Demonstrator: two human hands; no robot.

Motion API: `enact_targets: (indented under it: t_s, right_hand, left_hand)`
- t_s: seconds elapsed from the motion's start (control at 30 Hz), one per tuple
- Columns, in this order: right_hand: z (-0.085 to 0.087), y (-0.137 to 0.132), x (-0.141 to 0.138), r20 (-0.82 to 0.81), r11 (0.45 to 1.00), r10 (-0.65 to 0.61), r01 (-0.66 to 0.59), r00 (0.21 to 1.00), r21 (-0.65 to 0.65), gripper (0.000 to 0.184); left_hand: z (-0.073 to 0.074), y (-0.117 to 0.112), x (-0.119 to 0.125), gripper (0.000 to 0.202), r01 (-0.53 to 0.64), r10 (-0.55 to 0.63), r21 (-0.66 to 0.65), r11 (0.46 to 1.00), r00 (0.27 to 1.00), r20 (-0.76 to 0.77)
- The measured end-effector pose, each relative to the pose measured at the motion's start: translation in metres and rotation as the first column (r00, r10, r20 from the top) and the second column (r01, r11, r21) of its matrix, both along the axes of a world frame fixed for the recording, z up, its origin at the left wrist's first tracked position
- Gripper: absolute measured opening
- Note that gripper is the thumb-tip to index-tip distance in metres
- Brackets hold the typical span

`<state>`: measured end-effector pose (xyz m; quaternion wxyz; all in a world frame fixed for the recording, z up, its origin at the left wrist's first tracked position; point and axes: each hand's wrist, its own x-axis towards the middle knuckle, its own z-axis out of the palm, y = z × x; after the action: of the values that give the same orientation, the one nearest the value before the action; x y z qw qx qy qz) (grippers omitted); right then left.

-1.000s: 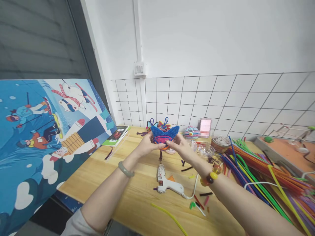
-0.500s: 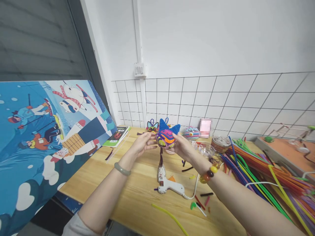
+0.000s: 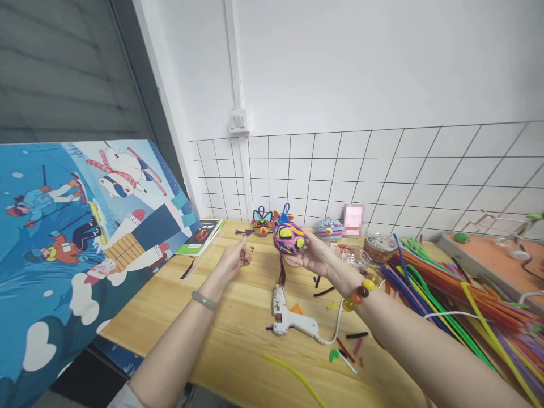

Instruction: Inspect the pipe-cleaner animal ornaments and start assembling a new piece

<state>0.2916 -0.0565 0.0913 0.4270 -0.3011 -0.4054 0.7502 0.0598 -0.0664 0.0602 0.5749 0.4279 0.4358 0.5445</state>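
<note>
My right hand (image 3: 315, 256) holds a pipe-cleaner animal head (image 3: 288, 237), pink, purple and yellow with blue ears, its face turned toward me. A dark tassel (image 3: 281, 272) hangs from it above the wooden table (image 3: 238, 317). My left hand (image 3: 234, 258) has come off it and hovers to the left, fingers loosely curled, holding nothing that I can see. A white glue gun (image 3: 293, 320) lies on the table below both hands.
Two similar finished heads (image 3: 262, 221) stand by the wire grid (image 3: 382, 175) at the wall. Several long pipe cleaners (image 3: 450, 300) are piled on the right, beside clear cups (image 3: 356, 256). An illustrated board (image 3: 80, 238) leans at the left. A yellow pipe cleaner (image 3: 293, 377) and cut scraps lie near the front.
The head was turned from its blue back to its face. My left hand let go and drew away to the left; my right hand alone holds it now.
</note>
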Motion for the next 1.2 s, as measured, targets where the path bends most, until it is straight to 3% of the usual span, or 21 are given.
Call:
enact_targets:
  t_s: [0.1,0.4,0.57,0.83,1.03,1.2]
  right_hand:
    - [-0.001,0.002,0.001,-0.035,0.994,0.023,-0.026,0.999,-0.109,0.033]
    - [0.002,0.004,0.003,-0.074,0.987,0.060,-0.070,0.995,-0.146,0.035]
    - [0.002,0.007,0.006,-0.069,0.981,0.115,-0.124,0.991,-0.150,0.038]
    - [0.001,0.004,0.005,-0.080,0.980,0.129,-0.139,0.988,-0.143,0.040]
    - [-0.002,0.001,0.002,0.011,0.986,0.124,-0.122,0.992,-0.110,0.047]
    - [0.000,-0.004,-0.002,0.146,0.998,0.047,-0.042,0.988,-0.039,0.039]
  left_hand:
    - [-0.001,-0.002,0.003,0.041,0.023,-0.022,0.017,1.000,0.998,-0.051]
    - [0.005,-0.009,0.015,0.032,0.196,-0.188,0.019,0.981,0.961,-0.205]
    - [0.014,-0.014,0.029,0.049,0.224,-0.206,0.061,0.973,0.953,-0.220]
    - [0.034,-0.028,0.048,0.055,0.263,-0.246,0.100,0.960,0.957,-0.153]
    - [0.033,-0.030,0.055,0.061,0.272,-0.260,0.129,0.954,0.960,-0.106]
    - [0.030,-0.034,0.058,0.063,0.268,-0.249,0.189,0.945,0.961,-0.118]
